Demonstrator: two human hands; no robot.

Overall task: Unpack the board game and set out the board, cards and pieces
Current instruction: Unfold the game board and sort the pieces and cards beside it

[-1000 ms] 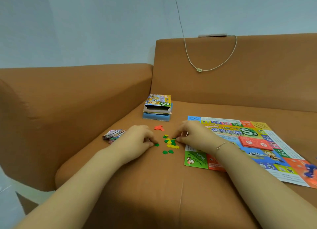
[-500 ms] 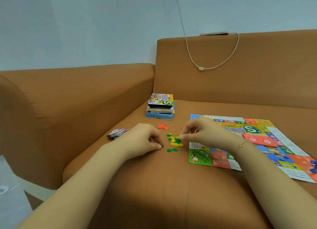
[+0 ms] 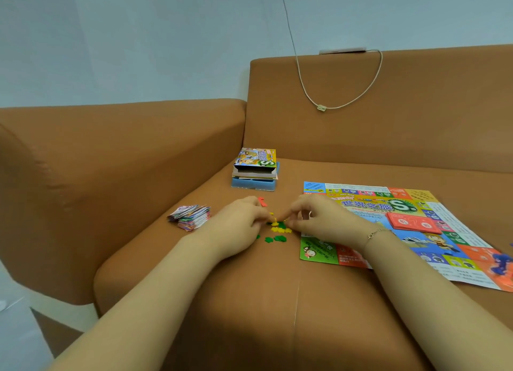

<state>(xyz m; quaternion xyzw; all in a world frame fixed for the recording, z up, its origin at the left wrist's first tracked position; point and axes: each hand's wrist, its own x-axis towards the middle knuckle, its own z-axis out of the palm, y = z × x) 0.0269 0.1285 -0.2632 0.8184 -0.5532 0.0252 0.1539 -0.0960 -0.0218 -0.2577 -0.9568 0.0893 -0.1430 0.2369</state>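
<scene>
Both hands (image 3: 244,222) closed in; fingers (image 3: 280,216) hide pieces (image 3: 277,233).

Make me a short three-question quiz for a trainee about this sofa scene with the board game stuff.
1. True or false: the red cards lie on the game board.
2. Which lies nearest the left hand? A. game box B. stack of play money C. white cable
3. Fill in: both hands work at small yellow and ___ pieces on the sofa seat.

Key: 1 true; 2 B; 3 green.
</scene>
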